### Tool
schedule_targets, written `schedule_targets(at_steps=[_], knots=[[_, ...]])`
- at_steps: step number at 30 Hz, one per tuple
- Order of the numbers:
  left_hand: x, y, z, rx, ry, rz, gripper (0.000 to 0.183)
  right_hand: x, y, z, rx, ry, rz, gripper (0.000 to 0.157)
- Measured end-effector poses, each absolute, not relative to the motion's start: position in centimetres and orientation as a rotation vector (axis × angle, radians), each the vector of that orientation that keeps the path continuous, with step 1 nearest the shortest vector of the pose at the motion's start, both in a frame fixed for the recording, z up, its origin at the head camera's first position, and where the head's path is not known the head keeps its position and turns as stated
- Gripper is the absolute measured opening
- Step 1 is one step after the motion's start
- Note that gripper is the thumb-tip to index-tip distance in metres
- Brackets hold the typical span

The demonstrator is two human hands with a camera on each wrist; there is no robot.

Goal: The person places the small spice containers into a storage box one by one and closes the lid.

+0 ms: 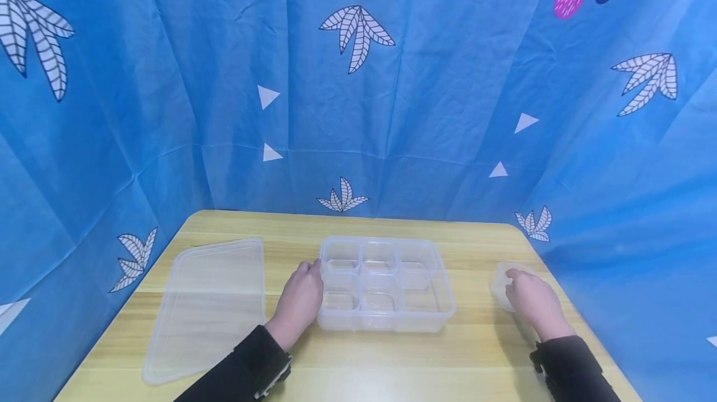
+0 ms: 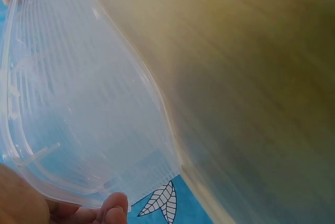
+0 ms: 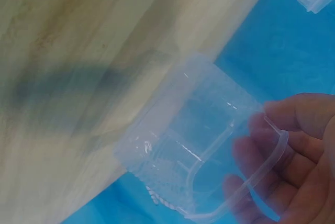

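A clear plastic divider box [image 1: 386,322] sits in the middle of the table, with several small clear containers inside. The front right corner of the box holds none and shows a bare floor. My left hand [image 1: 301,296] grips the box's left side, its fingertips [image 2: 114,203] at the rim in the left wrist view. Over at the table's right side, my right hand [image 1: 534,305] holds a small clear container [image 1: 500,287] by its rim. In the right wrist view, thumb and fingers pinch that container's [image 3: 172,135] wall, its mouth turned toward the palm.
A flat translucent lid [image 1: 215,302] lies left of the box on the wooden table [image 1: 392,364]. Blue patterned cloth [image 1: 358,122] hangs behind the table and along both sides, close to the table's edges.
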State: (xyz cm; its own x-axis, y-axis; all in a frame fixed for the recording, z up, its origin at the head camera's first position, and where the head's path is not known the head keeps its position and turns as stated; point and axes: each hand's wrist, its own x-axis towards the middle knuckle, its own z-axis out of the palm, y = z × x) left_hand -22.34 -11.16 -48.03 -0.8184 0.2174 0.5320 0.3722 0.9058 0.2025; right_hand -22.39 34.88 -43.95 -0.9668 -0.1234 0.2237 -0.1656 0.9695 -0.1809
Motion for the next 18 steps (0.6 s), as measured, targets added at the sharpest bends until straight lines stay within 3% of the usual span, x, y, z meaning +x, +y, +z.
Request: schedule_targets(at_steps=[18], knots=[[-22.4, -11.1, -48.0, -0.418, -2.558, -0.453, 0.030, -21.2, 32.5, -41.2, 0.325, -2.788, 0.282, 0.031]])
